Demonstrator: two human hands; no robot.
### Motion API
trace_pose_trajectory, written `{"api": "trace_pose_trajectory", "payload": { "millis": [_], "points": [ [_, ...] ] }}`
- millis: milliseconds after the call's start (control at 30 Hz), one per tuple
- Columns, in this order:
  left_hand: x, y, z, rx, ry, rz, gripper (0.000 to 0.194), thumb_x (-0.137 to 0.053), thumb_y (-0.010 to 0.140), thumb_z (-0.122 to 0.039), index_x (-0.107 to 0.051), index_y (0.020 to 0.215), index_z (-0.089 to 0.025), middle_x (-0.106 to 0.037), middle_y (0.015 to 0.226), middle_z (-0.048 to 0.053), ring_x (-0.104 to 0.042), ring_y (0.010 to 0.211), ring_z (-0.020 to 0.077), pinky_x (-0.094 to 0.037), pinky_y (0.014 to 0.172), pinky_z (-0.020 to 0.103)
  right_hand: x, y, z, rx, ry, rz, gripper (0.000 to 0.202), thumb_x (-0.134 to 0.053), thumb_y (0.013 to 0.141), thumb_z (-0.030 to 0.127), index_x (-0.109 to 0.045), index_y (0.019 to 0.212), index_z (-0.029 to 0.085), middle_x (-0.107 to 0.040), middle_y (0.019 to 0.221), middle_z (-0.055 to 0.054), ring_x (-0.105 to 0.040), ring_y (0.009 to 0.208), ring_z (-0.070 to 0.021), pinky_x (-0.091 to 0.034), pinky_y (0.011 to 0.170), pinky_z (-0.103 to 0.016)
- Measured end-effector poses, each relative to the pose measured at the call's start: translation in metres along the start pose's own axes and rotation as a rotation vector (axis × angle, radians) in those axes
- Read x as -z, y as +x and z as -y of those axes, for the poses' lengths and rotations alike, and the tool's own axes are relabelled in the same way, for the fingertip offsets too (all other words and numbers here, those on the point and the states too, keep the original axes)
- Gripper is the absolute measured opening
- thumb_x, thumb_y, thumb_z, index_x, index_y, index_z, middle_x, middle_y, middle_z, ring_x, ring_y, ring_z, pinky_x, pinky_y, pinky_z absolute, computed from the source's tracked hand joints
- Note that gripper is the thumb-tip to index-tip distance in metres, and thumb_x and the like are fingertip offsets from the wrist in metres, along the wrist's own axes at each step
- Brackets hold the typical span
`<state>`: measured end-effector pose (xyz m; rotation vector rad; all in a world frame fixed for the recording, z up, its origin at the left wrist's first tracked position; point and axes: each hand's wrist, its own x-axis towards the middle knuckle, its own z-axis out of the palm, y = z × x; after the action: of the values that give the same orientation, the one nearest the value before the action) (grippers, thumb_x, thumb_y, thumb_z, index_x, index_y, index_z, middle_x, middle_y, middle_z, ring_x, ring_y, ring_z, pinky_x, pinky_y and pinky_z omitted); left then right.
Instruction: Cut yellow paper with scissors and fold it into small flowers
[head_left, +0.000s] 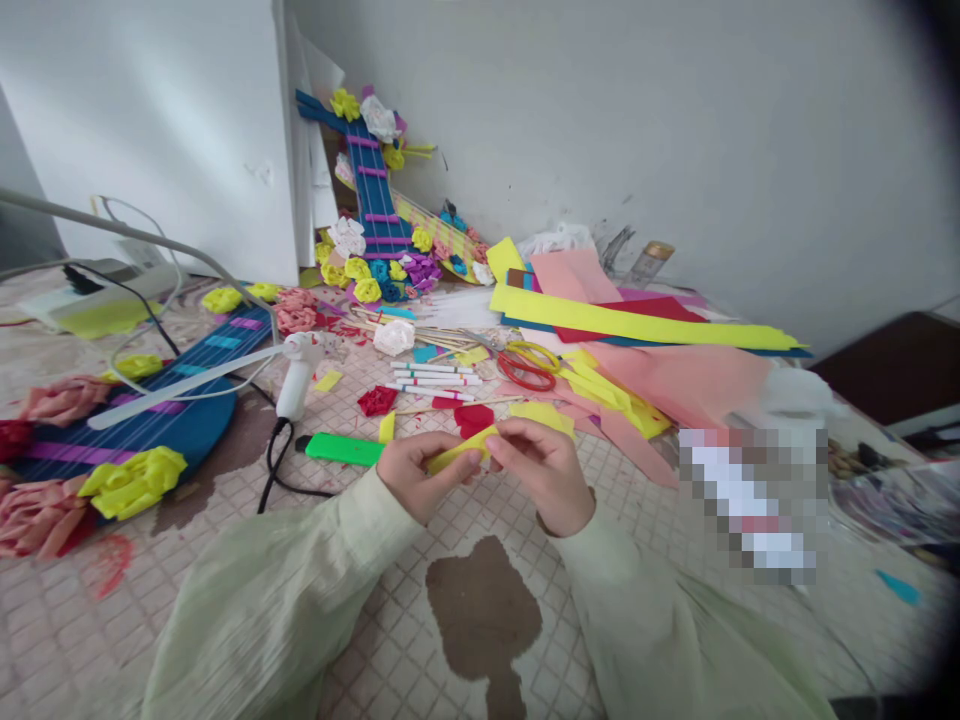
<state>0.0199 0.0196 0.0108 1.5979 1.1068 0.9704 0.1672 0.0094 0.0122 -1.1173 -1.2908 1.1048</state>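
Observation:
A narrow yellow strip (453, 456) is held between my two hands above the near middle of the table. The fingers of my left hand (421, 470) are closed around the strip's left part. My right hand (541, 470) pinches the right end, its fingertips close to those of the left. Just left of my left hand lies a green cutter (343, 450). Behind my hands are a dark red paper piece (472, 419) and a small red paper flower (376, 401). A wider yellow piece (544, 414) shows behind my right hand.
At the left, a white glue gun (294, 385) stands beside a blue paper guitar (202, 400) with flowers. Markers (435, 379), red-handled scissors (527, 368) and paper sheets (645, 320) lie behind. A decorated guitar (373, 190) leans on the wall. Something pixelated lies right.

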Motion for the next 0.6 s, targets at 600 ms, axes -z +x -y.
{"api": "trace_pose_trajectory", "payload": {
  "millis": [600],
  "points": [
    [-0.005,0.0,0.001,0.13,-0.58,-0.073,0.016,-0.068,0.056,-0.022,-0.061,0.068,-0.014,-0.063,0.059,0.0,-0.057,0.052,0.0094,-0.045,0.049,0.019,0.01,0.007,-0.007,0.098,0.068,0.211,0.026,-0.055,0.072,0.037,-0.061,0.09,0.021,-0.06,0.081,-0.004,-0.055,0.075,-0.0155,-0.046,0.066,-0.029]
  ]
}}
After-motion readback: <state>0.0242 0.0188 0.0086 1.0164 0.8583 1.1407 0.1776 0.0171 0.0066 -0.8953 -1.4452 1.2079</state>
